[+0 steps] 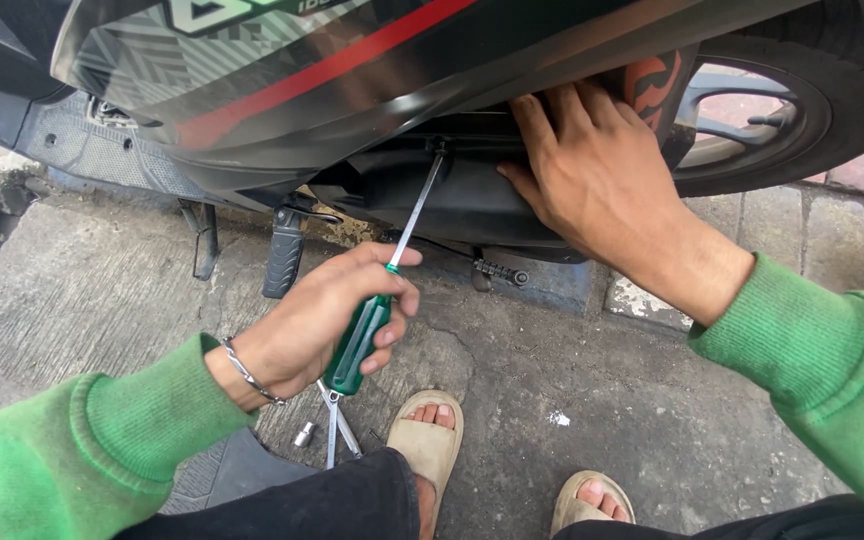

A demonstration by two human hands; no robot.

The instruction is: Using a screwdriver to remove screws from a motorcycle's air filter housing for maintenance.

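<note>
Head view: the left hand (327,315), lower centre, has its fingers wrapped tight around the green handle of a screwdriver (384,275). Its shaft slants up to the right, the tip meeting the dark underside of a scooter (352,80) at upper centre. The right hand (592,170), upper right, lies flat with fingers spread wide against the black cover (452,195), beside the rear wheel (802,100). A socket (304,434) and wrench (337,425) lie on the concrete (602,400) near two sandalled feet.
</note>
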